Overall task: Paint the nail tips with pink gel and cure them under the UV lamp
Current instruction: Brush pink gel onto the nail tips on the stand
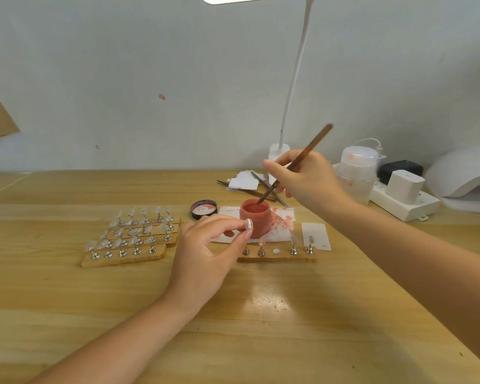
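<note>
My right hand (308,178) grips a brown brush (297,162) whose tip dips into the open pink gel jar (257,220). My left hand (208,250) pinches a small metal stand with a nail tip (249,227) right beside the jar. In front of the jar lies a wooden strip (277,257) carrying several metal stands; one of them bears a pinkish tip (262,241). Further left, several wooden strips (128,242) hold rows of clear nail tips. The white UV lamp (463,176) sits at the far right edge.
The jar's lid (203,209) lies open to the left of the jar. Paint-stained paper (281,223) lies under it. Spare brushes (261,188) and cards rest behind. A desk lamp base (279,153), a clear container (358,170) and a power strip (405,200) with adapters stand at back right.
</note>
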